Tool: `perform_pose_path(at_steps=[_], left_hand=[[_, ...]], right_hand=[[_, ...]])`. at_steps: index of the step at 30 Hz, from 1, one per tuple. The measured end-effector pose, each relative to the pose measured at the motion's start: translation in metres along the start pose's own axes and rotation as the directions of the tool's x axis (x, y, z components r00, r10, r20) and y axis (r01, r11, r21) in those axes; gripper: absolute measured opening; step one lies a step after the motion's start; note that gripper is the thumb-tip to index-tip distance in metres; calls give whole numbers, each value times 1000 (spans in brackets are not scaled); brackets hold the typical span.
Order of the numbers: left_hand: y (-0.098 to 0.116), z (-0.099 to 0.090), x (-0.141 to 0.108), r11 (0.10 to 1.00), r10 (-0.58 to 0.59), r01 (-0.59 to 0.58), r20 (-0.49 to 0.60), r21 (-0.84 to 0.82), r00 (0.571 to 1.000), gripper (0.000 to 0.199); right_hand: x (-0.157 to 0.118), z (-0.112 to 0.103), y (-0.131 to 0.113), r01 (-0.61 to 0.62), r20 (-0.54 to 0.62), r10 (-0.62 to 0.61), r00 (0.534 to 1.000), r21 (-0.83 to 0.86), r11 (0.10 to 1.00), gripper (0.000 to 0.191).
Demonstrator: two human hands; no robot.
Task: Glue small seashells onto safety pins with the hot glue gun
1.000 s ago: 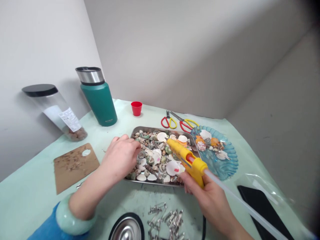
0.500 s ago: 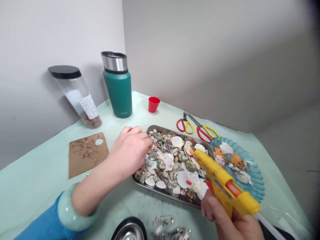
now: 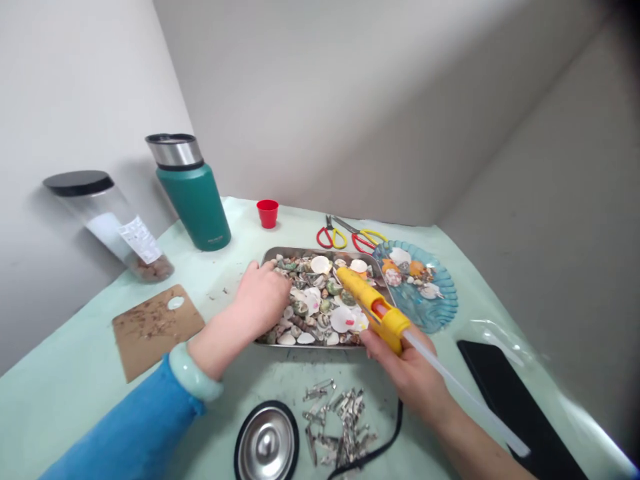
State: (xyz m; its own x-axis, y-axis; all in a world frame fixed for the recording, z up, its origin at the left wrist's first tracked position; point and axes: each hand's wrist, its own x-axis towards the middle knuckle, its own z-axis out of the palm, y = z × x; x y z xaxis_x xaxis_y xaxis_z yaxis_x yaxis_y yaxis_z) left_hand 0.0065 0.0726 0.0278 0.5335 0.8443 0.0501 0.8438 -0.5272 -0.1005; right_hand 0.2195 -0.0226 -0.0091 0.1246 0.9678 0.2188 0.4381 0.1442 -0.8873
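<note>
My right hand (image 3: 417, 370) is wrapped round a yellow hot glue gun (image 3: 370, 303). A clear glue stick (image 3: 465, 390) sticks out of its back end, and its nozzle points over the metal tray (image 3: 300, 346). Mixed seashells (image 3: 300, 307) fill this tray: white, green and brown ones, some with pink marks. At the tray's left side is my left hand (image 3: 263, 297), back upward and fingers curled down among the shells. Its fingertips are hidden, so I cannot make out what they pinch.
Left of the tray are a brown board (image 3: 157, 327), a lidded clear jar (image 3: 115, 230) and a green bottle (image 3: 195, 207). Behind stand a red cup (image 3: 267, 214) and scissors (image 3: 331, 233). A blue plate (image 3: 440, 313) holds shells. Nearer lie metal pins (image 3: 345, 420), a steel dish (image 3: 267, 443) and a black slab (image 3: 510, 400).
The view has shifted, showing more of the table's front and right. The glue gun stays in my right hand over the tray. My left hand keeps at the tray's left side.
</note>
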Motion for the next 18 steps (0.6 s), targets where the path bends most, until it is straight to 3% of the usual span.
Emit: perform_pose_path(at_steps=[6,11,15,18], left_hand=[[-13,4,0,999,19,-19,3,-34,1000,17],[-25,-11,18,1000,7,-7,54,1,998,22],[-25,-19,34,1000,21,-22,80,12,997,27],[-20,-13,41,999,29,-31,115,13,993,25]], right_hand=[[0,0,1,-29,23,28,999,42,999,38],[2,-2,-1,-20,19,20,1000,13,1000,35],[5,1,0,6,-13,-6,1000,-6,1000,33],[6,5,2,26,6,-26,1000,12,1000,34]])
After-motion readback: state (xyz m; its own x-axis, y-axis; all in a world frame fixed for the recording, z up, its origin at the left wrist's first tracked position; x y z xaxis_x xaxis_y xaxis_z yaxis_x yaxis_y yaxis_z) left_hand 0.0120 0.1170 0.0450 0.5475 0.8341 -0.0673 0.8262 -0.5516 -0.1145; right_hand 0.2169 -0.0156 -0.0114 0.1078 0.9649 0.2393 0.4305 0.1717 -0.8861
